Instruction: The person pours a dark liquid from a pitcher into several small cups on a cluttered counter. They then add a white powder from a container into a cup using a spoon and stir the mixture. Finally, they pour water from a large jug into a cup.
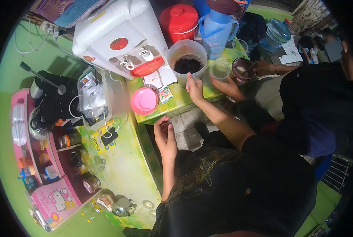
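Observation:
My right hand point(195, 89) grips the handle of a translucent plastic pitcher point(187, 56) that holds a dark liquid with froth at its edge. The pitcher is on or just over the green table, in front of the water dispenser. My left hand point(165, 137) hangs in the air before the table's edge, fingers apart and curled, holding nothing. Near it lie a pink plastic bowl point(144, 101) and a small printed sachet point(165, 94). Just right of the pitcher, another person's hand point(228, 87) touches a clear plastic cup point(220, 71).
The co-worker's other hand point(262, 68) holds a utensil in a brown tub point(242, 70) with white contents. Behind stand a white water dispenser point(117, 35), a red lidded container point(179, 22) and a blue jug point(216, 35). A clear plastic bin point(117, 91) stands to the left.

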A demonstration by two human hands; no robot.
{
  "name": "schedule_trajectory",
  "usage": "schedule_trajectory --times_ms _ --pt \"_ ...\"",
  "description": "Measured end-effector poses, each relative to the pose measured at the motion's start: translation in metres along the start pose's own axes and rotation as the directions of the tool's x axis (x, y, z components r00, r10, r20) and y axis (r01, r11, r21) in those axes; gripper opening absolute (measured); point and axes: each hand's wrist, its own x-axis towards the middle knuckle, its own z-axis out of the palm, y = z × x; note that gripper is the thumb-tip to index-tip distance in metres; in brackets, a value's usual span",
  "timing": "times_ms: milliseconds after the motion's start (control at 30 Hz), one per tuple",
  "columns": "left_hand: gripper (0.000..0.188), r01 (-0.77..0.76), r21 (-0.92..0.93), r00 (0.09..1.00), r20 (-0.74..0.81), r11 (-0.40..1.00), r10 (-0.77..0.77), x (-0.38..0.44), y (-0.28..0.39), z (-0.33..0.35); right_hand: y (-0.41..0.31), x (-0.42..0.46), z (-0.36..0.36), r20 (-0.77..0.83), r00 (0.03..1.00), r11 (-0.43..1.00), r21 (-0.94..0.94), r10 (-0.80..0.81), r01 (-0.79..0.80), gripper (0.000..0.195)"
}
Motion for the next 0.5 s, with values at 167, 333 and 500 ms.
schedule_trajectory --times_ms 167,333,500 --pt "0.025 -0.014 0.057 0.999 0.038 0.998 0.012 0.002 0.006 0.007 0.01 0.01 0.005 -0.003 1.0 0.999 -0.037 -0.002 0.002 0.044" --pt "0.026 0.089 0.11 0.977 0.185 0.99 -0.108 0.012 -0.028 -0.006 0.004 0.007 -0.001 0.068 0.997 0.989 -0.14 -0.035 0.045 0.043" --pt "0.025 0.109 0.107 0.897 0.418 0.988 -0.144 0.035 -0.067 -0.012 -0.007 -0.009 -0.037 0.084 0.975 0.723 -0.657 -0.208 0.211 0.034"
